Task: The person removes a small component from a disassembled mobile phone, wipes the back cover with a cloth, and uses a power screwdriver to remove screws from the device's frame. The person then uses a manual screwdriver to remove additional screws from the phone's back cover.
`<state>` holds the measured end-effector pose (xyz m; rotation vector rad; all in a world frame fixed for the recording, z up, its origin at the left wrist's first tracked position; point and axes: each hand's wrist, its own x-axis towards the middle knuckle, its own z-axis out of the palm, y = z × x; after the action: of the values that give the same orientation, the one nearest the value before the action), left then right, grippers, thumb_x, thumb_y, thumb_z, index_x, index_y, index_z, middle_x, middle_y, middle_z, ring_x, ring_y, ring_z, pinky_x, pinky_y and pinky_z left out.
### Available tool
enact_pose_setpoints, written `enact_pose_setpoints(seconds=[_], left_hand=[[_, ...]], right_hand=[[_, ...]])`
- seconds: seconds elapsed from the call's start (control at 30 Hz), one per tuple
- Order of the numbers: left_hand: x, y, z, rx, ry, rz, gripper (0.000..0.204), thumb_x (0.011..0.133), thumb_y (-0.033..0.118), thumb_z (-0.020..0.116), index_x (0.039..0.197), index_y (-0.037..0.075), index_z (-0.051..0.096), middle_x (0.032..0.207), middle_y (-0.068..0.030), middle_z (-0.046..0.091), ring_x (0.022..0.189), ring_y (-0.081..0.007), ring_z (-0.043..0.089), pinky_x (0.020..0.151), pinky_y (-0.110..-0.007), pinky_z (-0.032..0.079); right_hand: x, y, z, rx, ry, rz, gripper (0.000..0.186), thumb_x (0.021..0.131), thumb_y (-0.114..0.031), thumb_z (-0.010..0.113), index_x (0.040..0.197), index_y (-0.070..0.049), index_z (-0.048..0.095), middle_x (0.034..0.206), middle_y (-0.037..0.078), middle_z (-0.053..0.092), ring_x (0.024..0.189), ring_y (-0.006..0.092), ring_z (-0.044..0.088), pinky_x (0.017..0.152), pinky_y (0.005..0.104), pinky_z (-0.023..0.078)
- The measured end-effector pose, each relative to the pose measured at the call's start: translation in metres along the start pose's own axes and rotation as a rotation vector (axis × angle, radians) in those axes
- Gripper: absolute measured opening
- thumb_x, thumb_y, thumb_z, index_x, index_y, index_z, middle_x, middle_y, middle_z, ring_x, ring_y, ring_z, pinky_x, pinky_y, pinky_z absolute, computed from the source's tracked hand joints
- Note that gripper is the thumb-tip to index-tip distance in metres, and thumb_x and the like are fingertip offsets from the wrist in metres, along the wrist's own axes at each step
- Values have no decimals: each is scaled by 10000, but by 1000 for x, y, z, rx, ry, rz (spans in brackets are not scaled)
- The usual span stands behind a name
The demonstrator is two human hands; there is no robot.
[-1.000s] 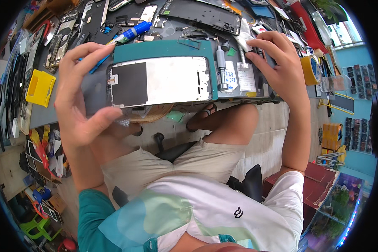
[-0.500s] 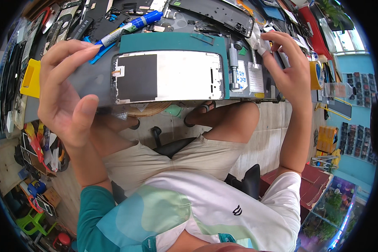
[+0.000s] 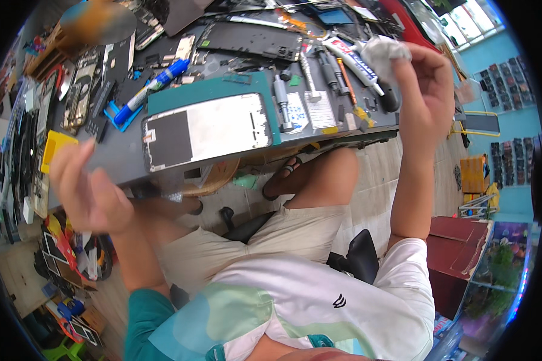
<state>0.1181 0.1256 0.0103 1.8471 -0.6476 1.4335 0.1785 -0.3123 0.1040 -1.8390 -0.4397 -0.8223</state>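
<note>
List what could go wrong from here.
1. The panel lies close to the table's front edge, so a bump could send it to the floor.
2. The right hand holds a crumpled tissue that appears close to the white tube; it might brush or shift it.
</note>
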Motion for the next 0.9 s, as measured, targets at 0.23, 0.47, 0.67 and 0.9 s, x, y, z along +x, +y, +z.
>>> enact_pose_setpoints(seconds=[0.23, 0.47, 0.67, 0.9], left_hand=[[-4, 156, 69, -574, -480, -445, 388, 973, 141, 873, 1283, -21, 705, 1232, -175, 728, 1038, -282, 719, 861, -381, 597], [-65, 175, 74, -935, -307, -1107, 90, 1114, -1, 640, 1176, -54, 678, 1079, -121, 699, 937, -159, 665, 842, -286, 540], [-88, 167, 47, -1000, -553, -1017, 219, 1137, 73, 513, 946, -1, 590, 930, -104, 651, 758, -150, 570, 697, -304, 481], [-56, 136, 37, -705, -492, -519, 242, 1122, 79, 621, 893, 9, 586, 846, -114, 666, 696, -189, 628, 625, -323, 507]], right_hand=[[-101, -80, 10, 232, -640, 50, 258, 896, 53, 796, 1148, 3, 767, 1105, 161, 780, 951, 311, 775, 874, 406, 632], [-104, -60, -8, 38, -570, -10, 200, 948, -8, 762, 1147, -1, 780, 1050, 131, 770, 842, 268, 748, 768, 375, 616], [-24, 2, -20, -435, -300, 181, 180, 929, -115, 788, 1030, 29, 749, 883, 188, 752, 756, 372, 724, 716, 434, 590], [-9, 26, 6, -751, -459, 85, 256, 898, -148, 797, 1058, 46, 753, 888, 207, 766, 888, 420, 751, 827, 482, 589]])
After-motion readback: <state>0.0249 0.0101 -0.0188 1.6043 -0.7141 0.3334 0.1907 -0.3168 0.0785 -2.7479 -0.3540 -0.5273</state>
